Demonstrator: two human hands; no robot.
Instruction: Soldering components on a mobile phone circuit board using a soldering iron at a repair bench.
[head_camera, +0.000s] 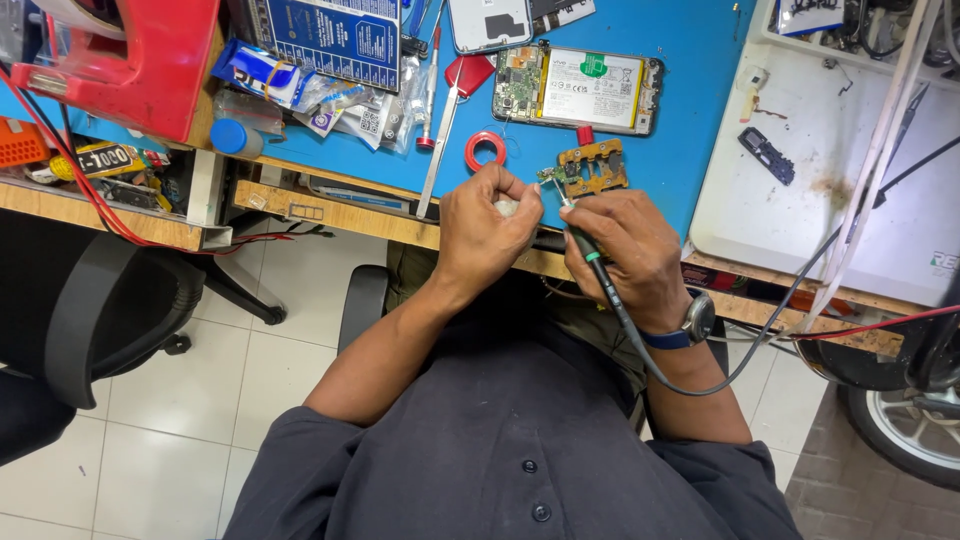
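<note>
My right hand (628, 252) grips a soldering iron (583, 243) with a dark cable trailing past my wrist; its tip points up toward a small green circuit board (556, 175) clamped in a tan board holder (592, 167). My left hand (486, 228) is closed around something small and white (507, 207), held right beside the iron's tip. Both hands hover at the near edge of the blue mat (690, 110). An opened phone (578, 88) with its battery exposed lies just beyond the holder.
A red tape ring (485, 150), tweezers (440, 150), a red-handled screwdriver (430, 95) and packets lie on the mat's left. A red tool box (135, 60) sits far left. A white tray (830, 170) with small parts stands right. Black chair (90, 310) lower left.
</note>
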